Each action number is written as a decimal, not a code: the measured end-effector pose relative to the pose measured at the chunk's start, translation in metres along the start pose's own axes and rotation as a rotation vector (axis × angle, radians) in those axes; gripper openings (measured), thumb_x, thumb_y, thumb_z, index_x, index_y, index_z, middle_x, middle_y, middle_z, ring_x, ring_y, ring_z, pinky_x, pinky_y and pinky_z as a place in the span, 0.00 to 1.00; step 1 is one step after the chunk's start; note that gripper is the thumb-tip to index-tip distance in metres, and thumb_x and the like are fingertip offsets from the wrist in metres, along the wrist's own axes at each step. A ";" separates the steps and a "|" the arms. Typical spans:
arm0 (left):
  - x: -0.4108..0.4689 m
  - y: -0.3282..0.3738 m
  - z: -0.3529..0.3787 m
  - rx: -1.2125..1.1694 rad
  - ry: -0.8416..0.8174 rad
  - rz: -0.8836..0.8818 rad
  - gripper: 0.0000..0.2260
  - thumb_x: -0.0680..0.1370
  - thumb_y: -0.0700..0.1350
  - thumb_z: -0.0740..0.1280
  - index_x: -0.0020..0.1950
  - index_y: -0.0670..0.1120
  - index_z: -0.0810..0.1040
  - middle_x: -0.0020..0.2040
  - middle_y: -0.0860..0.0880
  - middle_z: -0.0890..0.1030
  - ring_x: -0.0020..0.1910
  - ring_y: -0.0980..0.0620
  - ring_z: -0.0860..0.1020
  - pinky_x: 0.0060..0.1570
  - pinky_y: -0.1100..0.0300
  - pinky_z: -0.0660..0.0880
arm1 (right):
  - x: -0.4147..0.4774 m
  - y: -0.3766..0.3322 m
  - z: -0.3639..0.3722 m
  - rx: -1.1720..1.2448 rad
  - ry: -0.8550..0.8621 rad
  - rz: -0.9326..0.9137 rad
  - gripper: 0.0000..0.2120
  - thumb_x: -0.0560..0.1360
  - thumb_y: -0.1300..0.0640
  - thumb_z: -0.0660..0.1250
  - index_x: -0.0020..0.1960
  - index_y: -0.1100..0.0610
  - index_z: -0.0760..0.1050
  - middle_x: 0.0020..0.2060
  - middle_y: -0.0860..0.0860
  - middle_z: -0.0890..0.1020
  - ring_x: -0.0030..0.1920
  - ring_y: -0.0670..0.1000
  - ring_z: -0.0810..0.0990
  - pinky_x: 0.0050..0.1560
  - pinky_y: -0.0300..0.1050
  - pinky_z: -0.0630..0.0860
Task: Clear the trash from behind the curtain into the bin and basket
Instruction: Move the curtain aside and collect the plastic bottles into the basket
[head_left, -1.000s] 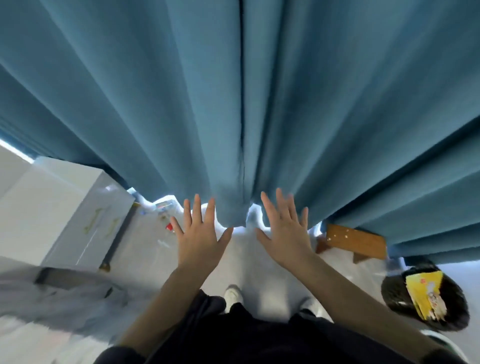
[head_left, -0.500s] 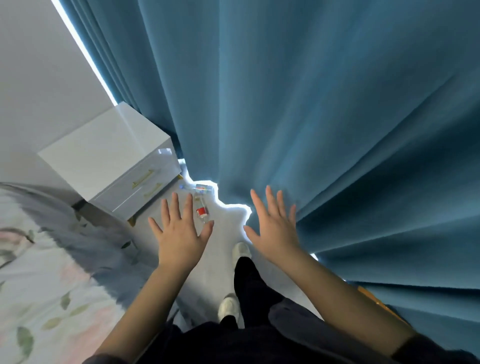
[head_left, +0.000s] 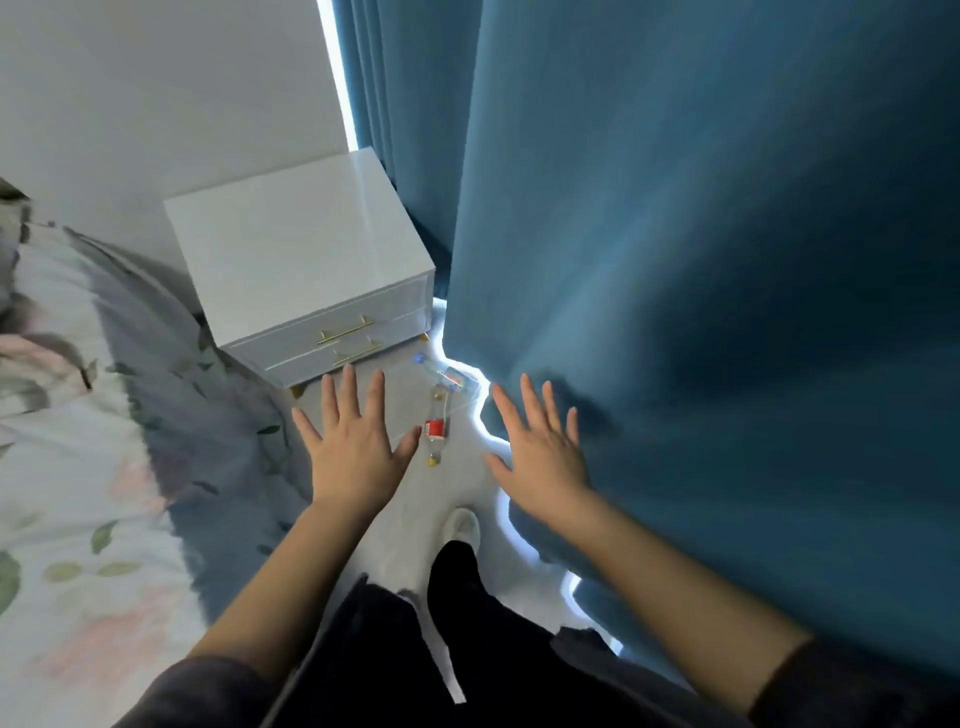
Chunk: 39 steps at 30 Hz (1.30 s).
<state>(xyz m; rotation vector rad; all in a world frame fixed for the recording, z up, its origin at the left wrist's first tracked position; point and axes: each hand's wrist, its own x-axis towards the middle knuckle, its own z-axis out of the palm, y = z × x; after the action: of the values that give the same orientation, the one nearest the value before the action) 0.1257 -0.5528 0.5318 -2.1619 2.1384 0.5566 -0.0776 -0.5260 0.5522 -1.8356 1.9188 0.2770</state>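
1. Far left of the nightstand (head_left: 296, 249): bed cover (head_left: 78, 415), pale with a flower and leaf print; its edge hangs down beside the nightstand's left side
2. The nightstand itself: white, two drawers, a gold handle (head_left: 345, 330) on each drawer; it stands against the white wall (head_left: 156, 104), on small gold feet on the grey floor (head_left: 400, 400)
3. In front of the nightstand's lower drawer: left hand (head_left: 353, 452), palm down, fingers straight and spread wide, thumb out to the right; it grips nothing and hovers over the floor
4. In front of the nightstand's right corner: red-label bottle (head_left: 435, 428), clear plastic, lying on the floor just right of the left thumb, yellow cap at the end nearer the person; no hand on it
5. Just right of the nightstand's front right foot: blue-cap bottle (head_left: 451, 378), clear, lying on the floor with its far end at the curtain hem; whether it touches the red-label bottle, cannot tell
6. Well in front of the nightstand, nearer the person than both bottles: white shoe (head_left: 460, 527) on the floor, with a dark trouser leg
7. Right of the bottles: right hand (head_left: 540, 462), fingers straight and spread wide, gripping nothing; the fingertips overlap the curtain's edge in the view, contact cannot be told
8. Everything right of the nightstand: curtain (head_left: 727, 260), blue, in heavy folds, with bright light along the hem at the floor
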 end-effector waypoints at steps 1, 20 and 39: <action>0.013 -0.002 0.007 0.000 -0.020 -0.029 0.34 0.77 0.64 0.55 0.78 0.50 0.51 0.79 0.45 0.48 0.77 0.43 0.43 0.71 0.33 0.44 | 0.022 0.000 0.004 -0.026 -0.023 -0.016 0.37 0.79 0.44 0.58 0.79 0.45 0.38 0.78 0.52 0.39 0.78 0.58 0.37 0.75 0.63 0.44; 0.246 -0.085 0.488 0.093 -0.569 -0.163 0.41 0.75 0.68 0.57 0.78 0.49 0.45 0.79 0.45 0.47 0.77 0.41 0.46 0.71 0.34 0.48 | 0.438 0.092 0.380 -0.185 -0.290 -0.039 0.36 0.78 0.52 0.62 0.79 0.48 0.45 0.78 0.55 0.47 0.78 0.60 0.46 0.74 0.62 0.55; 0.361 -0.066 0.628 -0.205 -0.477 -0.249 0.31 0.69 0.57 0.72 0.66 0.48 0.62 0.39 0.52 0.71 0.42 0.46 0.76 0.36 0.55 0.66 | 0.539 0.136 0.490 -0.118 -0.150 -0.059 0.24 0.78 0.53 0.62 0.72 0.43 0.62 0.67 0.57 0.64 0.64 0.62 0.68 0.58 0.55 0.73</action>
<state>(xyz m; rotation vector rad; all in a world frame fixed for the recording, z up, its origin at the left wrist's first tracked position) 0.0459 -0.7176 -0.1722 -2.0691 1.5991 1.1683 -0.1155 -0.7702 -0.1464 -1.8859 1.7764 0.5039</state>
